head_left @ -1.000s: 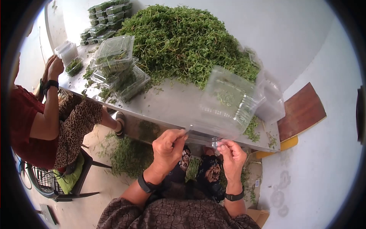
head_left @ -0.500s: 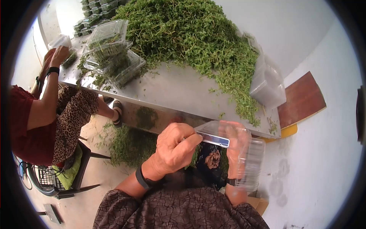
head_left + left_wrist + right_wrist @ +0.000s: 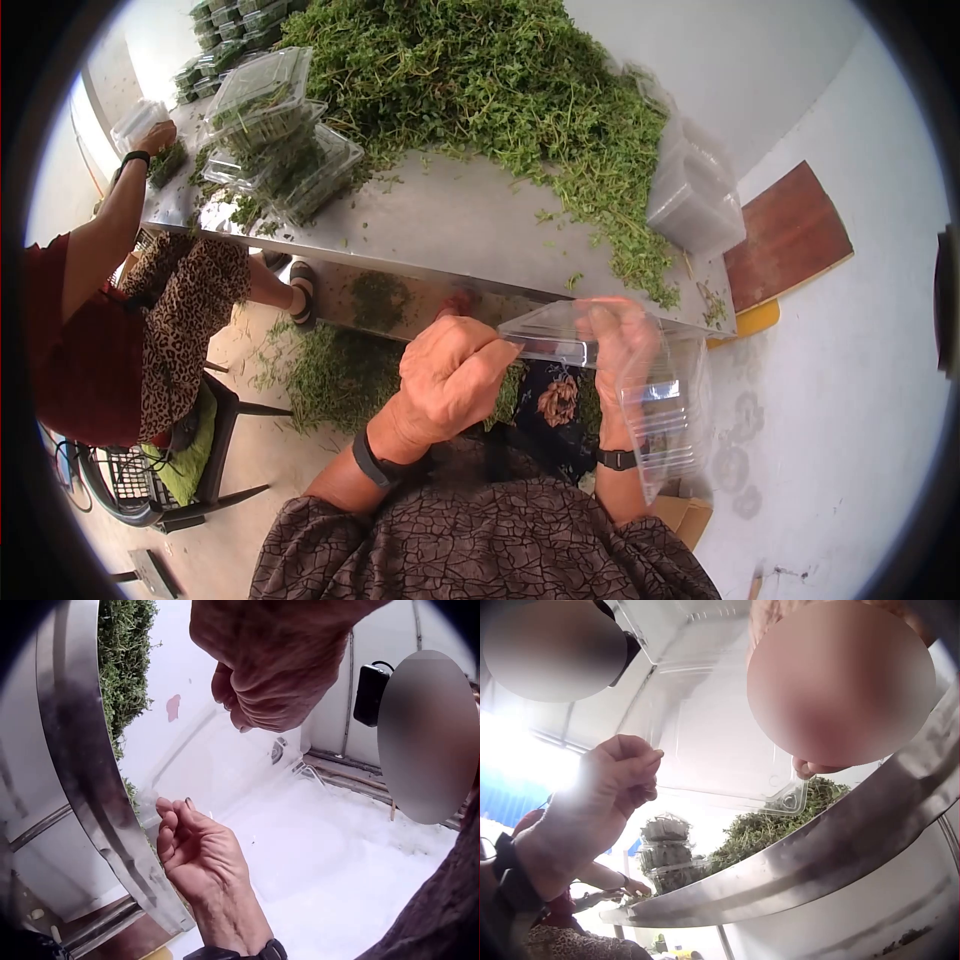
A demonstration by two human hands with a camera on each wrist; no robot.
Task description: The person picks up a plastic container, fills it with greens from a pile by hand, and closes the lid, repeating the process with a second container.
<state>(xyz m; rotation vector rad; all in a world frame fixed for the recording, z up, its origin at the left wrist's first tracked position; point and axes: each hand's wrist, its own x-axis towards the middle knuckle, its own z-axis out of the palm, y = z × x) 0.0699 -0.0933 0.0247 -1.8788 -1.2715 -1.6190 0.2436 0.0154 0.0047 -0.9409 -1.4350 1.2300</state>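
Note:
A clear plastic clamshell box (image 3: 665,425), its lid spread open, is held up in front of the body, just off the table's near edge. My left hand (image 3: 452,382) pinches its left edge between thumb and curled fingers; the right wrist view shows that pinch at the rim of the clear sheet (image 3: 712,727). On the other side my right hand (image 3: 620,345) grips the box, seen partly through the plastic. Its fingertips (image 3: 806,766) show at the box's corner. No greens show inside this box.
A large heap of leafy greens (image 3: 480,90) covers the back of the metal table (image 3: 430,215). Filled boxes (image 3: 265,140) are stacked at left, nested clear boxes (image 3: 695,195) stand at right. Another person (image 3: 90,340) works at the far left. Greens (image 3: 340,385) lie on the floor.
The box has swung from over the table down and to the right, beside my right forearm. My left hand keeps its pinch on the edge. The other person's arm has reached farther forward.

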